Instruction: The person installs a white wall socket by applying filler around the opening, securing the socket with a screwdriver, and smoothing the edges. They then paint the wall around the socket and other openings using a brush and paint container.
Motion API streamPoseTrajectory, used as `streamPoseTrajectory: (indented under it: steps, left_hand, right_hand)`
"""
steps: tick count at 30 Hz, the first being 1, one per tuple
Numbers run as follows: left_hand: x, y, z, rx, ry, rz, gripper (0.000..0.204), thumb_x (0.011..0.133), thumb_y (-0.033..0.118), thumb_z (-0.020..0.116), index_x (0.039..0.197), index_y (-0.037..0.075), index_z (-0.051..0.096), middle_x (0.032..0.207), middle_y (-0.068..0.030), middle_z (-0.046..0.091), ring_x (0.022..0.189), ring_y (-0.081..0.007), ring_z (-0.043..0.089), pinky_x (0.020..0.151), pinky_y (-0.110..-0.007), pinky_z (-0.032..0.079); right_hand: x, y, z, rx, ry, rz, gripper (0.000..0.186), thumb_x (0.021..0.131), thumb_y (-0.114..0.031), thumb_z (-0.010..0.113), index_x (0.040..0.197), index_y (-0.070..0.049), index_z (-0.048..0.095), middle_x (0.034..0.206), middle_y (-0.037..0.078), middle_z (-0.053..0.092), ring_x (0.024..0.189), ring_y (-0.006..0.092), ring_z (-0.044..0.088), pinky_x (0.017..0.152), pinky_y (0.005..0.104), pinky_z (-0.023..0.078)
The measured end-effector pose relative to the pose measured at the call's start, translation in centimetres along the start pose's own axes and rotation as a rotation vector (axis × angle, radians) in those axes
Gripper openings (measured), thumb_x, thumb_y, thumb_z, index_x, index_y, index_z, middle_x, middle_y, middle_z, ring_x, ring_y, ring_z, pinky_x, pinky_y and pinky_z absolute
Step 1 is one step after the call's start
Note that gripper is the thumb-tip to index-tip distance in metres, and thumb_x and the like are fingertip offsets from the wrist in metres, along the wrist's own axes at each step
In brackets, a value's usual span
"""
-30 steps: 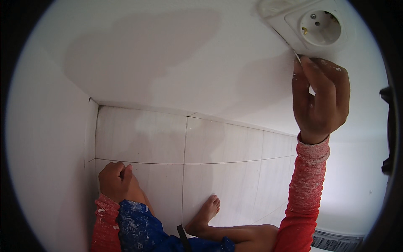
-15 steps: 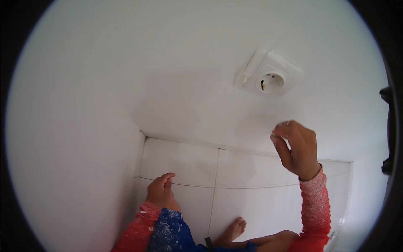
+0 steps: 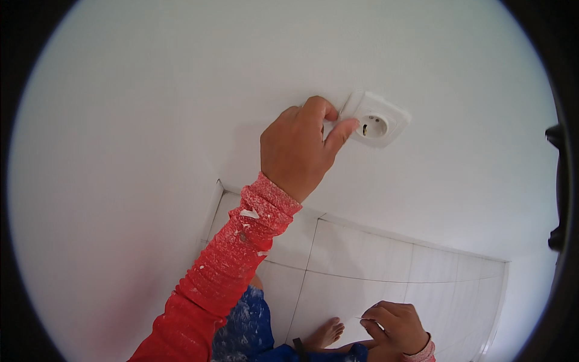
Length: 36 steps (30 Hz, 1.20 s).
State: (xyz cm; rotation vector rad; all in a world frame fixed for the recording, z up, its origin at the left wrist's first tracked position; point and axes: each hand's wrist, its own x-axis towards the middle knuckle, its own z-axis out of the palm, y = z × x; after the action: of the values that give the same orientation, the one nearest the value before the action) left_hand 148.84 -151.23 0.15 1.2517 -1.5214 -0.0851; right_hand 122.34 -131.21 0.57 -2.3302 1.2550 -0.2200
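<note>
A white wall socket with a squarish frame and a round recess is set on the white wall; something dark and yellow shows inside the recess. My left hand reaches up to its left edge, thumb on the frame beside the recess, fingers curled at the frame's side. Whatever lies between those fingertips is too small to make out. Low on the right, well away from the socket, my right hand has thumb and forefinger closed on a thin pale sliver that pokes out past the fingertips.
White walls meet in a corner on the left. Below is a floor of large white tiles with dark joints. My bare foot and paint-spotted blue shorts show at the bottom. The red sleeve carries white flecks.
My left hand has risen from low down to the socket's left edge. My right hand has dropped from below the socket to near my leg. The view has shifted slightly.
</note>
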Motion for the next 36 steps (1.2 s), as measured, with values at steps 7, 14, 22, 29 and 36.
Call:
streamPoseTrajectory:
  steps: [7,14,22,29,36]
  left_hand:
    - [-0.4,-1.8,0.9,-0.179,-0.020,-0.021,0.019,0.099,0.023,0.065,0.095,0.004,0.066,0.068,-0.0030,0.062,0.060,-0.0126,0.056,0.057,-0.028,0.046]
    - [-2.0,-2.7,1.2,-0.276,0.078,0.040,0.020,0.101,0.021,0.063,0.098,0.002,0.064,0.073,-0.0026,0.062,0.065,-0.0091,0.055,0.061,-0.025,0.046]
    - [-7.9,-5.2,3.1,-0.488,0.043,-0.216,0.015,0.102,0.015,0.057,0.102,0.002,0.065,0.087,-0.0015,0.067,0.070,-0.0076,0.056,0.066,-0.024,0.048]
    - [-5.0,-4.1,1.9,-0.922,-0.014,-0.390,0.014,0.101,0.013,0.060,0.096,0.002,0.067,0.083,0.0007,0.066,0.065,-0.0039,0.051,0.060,-0.023,0.046]
    - [-1.0,-1.7,3.3,-0.426,0.369,0.022,0.006,0.088,0.013,0.073,0.086,0.009,0.070,0.073,-0.0009,0.062,0.061,-0.0132,0.056,0.054,-0.029,0.044]
  right_hand:
    - [-1.0,3.6,0.8,0.123,0.017,0.094,0.012,0.080,-0.008,0.075,0.086,-0.009,0.064,0.072,0.003,0.065,0.058,0.0212,0.064,0.051,0.0316,0.049]
    - [-1.9,2.1,0.4,0.037,0.051,0.095,0.012,0.080,-0.008,0.076,0.083,-0.008,0.064,0.073,0.004,0.066,0.056,0.0209,0.063,0.050,0.0319,0.049]
    - [-1.7,2.6,0.8,0.074,-0.015,0.098,0.011,0.081,-0.008,0.075,0.082,-0.007,0.065,0.071,0.004,0.065,0.055,0.0213,0.062,0.049,0.0322,0.048]
    - [0.0,3.3,0.5,0.141,-0.047,0.160,0.010,0.084,-0.008,0.075,0.089,-0.005,0.067,0.074,0.007,0.066,0.057,0.0217,0.063,0.050,0.0320,0.048]
    - [0.9,3.2,0.9,0.174,-0.072,0.190,0.010,0.085,-0.007,0.073,0.091,-0.004,0.067,0.077,0.008,0.066,0.060,0.0227,0.064,0.054,0.0319,0.050]
